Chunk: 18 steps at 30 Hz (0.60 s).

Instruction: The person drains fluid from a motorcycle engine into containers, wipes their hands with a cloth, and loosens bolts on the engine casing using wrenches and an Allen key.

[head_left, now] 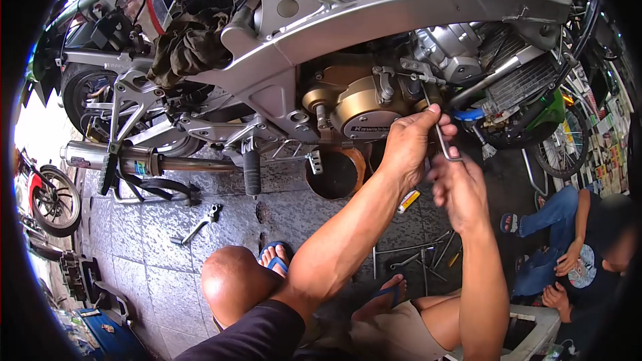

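My left hand [413,142] is closed around the thin metal shaft of an L-shaped wrench [441,135]. The wrench's upper end reaches up to the gold engine cover [361,108] of a motorcycle. Just below, my right hand [461,190] has its fingers curled at the bent lower end of the wrench. Some of those fingers are blurred by motion. What the wrench tip sits on is too small to make out.
A round pan [334,177] stands under the engine. Several tools [421,254] and a yellow-and-white tube [408,201] lie on the floor, with a ratchet [198,224] further left. A seated person [575,254] is at the right. An exhaust [107,157] juts out at the left.
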Motion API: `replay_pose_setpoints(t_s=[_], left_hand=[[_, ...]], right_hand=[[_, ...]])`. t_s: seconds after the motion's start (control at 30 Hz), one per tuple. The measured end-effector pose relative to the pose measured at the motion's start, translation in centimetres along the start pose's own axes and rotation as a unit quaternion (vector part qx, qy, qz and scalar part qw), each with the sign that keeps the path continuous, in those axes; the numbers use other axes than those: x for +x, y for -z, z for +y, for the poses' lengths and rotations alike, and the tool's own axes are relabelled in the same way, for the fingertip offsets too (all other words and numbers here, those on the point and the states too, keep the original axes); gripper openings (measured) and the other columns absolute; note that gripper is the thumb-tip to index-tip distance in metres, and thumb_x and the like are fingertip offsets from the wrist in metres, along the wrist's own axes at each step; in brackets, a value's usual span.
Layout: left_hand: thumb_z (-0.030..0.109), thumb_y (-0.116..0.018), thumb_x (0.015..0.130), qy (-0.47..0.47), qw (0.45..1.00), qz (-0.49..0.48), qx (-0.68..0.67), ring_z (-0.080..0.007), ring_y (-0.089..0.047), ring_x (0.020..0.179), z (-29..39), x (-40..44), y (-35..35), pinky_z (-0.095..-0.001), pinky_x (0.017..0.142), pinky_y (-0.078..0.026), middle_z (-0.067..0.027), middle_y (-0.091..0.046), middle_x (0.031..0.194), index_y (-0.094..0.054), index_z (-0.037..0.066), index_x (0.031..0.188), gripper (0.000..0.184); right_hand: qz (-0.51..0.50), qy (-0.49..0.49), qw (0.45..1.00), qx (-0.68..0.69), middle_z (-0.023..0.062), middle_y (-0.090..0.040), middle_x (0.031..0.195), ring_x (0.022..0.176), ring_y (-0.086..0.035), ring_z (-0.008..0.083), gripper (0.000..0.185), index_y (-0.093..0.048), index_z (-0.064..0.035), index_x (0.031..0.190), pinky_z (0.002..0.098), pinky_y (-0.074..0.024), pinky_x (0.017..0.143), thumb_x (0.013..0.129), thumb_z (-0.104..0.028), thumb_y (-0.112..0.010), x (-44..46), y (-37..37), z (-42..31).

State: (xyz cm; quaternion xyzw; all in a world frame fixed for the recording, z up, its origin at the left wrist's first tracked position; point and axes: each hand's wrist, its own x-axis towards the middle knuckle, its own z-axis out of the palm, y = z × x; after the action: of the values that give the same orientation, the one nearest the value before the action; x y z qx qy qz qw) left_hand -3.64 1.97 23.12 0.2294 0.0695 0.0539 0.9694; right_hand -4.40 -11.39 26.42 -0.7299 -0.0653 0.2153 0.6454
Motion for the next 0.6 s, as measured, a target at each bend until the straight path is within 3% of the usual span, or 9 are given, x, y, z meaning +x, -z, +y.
replay_pose_setpoints(t_s=[0.03,0.1,0.27,0.37,0.43,0.47,0.5,0.57,0.6], left_hand=[[0.029,-0.060,0.094,-0.008,1.000,-0.007,0.011,-0.0157,-0.061,0.069,0.0,0.1,0.0,-0.0283,0.059,-0.052,-0.0092,-0.064,0.079,-0.061,0.000,0.090,0.029],[0.029,-0.058,0.095,-0.012,1.000,-0.016,0.022,-0.0173,-0.061,0.074,-0.2,0.2,-0.1,-0.0300,0.059,-0.054,-0.0093,-0.064,0.082,-0.059,0.001,0.093,0.028],[0.030,-0.051,0.098,-0.010,0.998,-0.051,0.022,-0.0208,-0.063,0.082,-0.3,0.0,0.2,-0.0312,0.072,-0.056,-0.0130,-0.065,0.093,-0.058,-0.001,0.102,0.032],[0.031,-0.049,0.099,-0.014,0.997,-0.063,0.031,-0.0231,-0.063,0.086,-0.2,0.1,0.1,-0.0347,0.076,-0.056,-0.0138,-0.065,0.095,-0.056,-0.002,0.108,0.034],[0.031,-0.050,0.098,0.006,0.997,-0.067,-0.023,-0.0235,-0.063,0.088,-0.1,0.1,0.2,-0.0350,0.077,-0.055,-0.0139,-0.065,0.095,-0.056,-0.002,0.109,0.035],[0.030,-0.055,0.096,0.019,0.997,-0.057,-0.043,-0.0217,-0.063,0.084,0.2,-0.1,0.0,-0.0333,0.076,-0.055,-0.0120,-0.065,0.090,-0.058,0.000,0.104,0.031],[0.030,-0.055,0.096,0.017,0.997,-0.058,-0.044,-0.0217,-0.063,0.084,0.0,0.1,0.0,-0.0333,0.076,-0.055,-0.0120,-0.065,0.090,-0.058,0.000,0.104,0.031],[0.029,-0.063,0.092,-0.018,0.999,-0.028,-0.040,-0.0146,-0.059,0.068,-0.4,0.5,0.1,-0.0255,0.058,-0.048,-0.0089,-0.065,0.080,-0.062,0.002,0.091,0.027],[0.028,-0.068,0.088,0.001,0.999,-0.030,-0.032,-0.0129,-0.058,0.063,-0.3,0.6,0.6,-0.0249,0.055,-0.045,-0.0061,-0.063,0.074,-0.061,0.005,0.084,0.025]], right_hand=[[-0.074,-0.110,0.983,0.123,0.0048,-0.060,0.070,0.048,-0.049,0.0111,0.052,-0.060,-0.0045,0.094,0.0237,-0.0379,0.044,0.096,-0.053,-0.044,-0.3,0.0,0.1],[-0.145,-0.109,0.923,0.339,0.0048,-0.060,0.068,0.046,-0.047,0.0111,0.056,-0.060,-0.0055,0.092,0.0230,-0.0356,0.043,0.095,-0.058,-0.042,-0.2,-0.4,0.8],[-0.194,-0.074,0.876,0.435,0.0006,-0.052,0.071,0.047,-0.046,0.0096,0.046,-0.058,-0.0112,0.093,0.0215,-0.0344,0.040,0.097,-0.054,-0.042,0.2,-1.9,0.0],[-0.167,-0.022,0.902,0.398,0.0002,-0.053,0.072,0.050,-0.047,0.0092,0.040,-0.058,-0.0105,0.094,0.0212,-0.0350,0.041,0.097,-0.048,-0.045,-0.3,-2.7,-0.7],[-0.123,0.050,0.974,0.184,-0.0004,-0.055,0.078,0.058,-0.052,0.0094,0.015,-0.058,-0.0069,0.096,0.0239,-0.0428,0.050,0.094,-0.022,-0.058,0.0,-2.1,-0.6],[-0.066,0.161,0.985,-0.008,0.0024,-0.057,0.080,0.062,-0.056,0.0148,0.012,-0.059,-0.0045,0.098,0.0284,-0.0459,0.054,0.091,-0.014,-0.059,0.3,-1.9,0.0],[-0.007,0.262,0.944,-0.199,0.0052,-0.058,0.082,0.067,-0.060,0.0201,0.012,-0.059,-0.0021,0.099,0.0329,-0.0491,0.059,0.089,-0.007,-0.060,0.7,-1.8,0.6],[0.083,0.422,0.754,-0.496,0.0171,-0.061,0.093,0.087,-0.061,0.0395,0.023,-0.059,0.0004,0.104,0.0437,-0.0493,0.074,0.082,0.004,-0.055,-0.2,-1.7,-1.4],[0.076,0.404,0.780,-0.471,0.0163,-0.061,0.094,0.086,-0.061,0.0390,0.021,-0.060,0.0002,0.103,0.0430,-0.0494,0.074,0.083,0.003,-0.056,0.0,-1.1,-1.3]])
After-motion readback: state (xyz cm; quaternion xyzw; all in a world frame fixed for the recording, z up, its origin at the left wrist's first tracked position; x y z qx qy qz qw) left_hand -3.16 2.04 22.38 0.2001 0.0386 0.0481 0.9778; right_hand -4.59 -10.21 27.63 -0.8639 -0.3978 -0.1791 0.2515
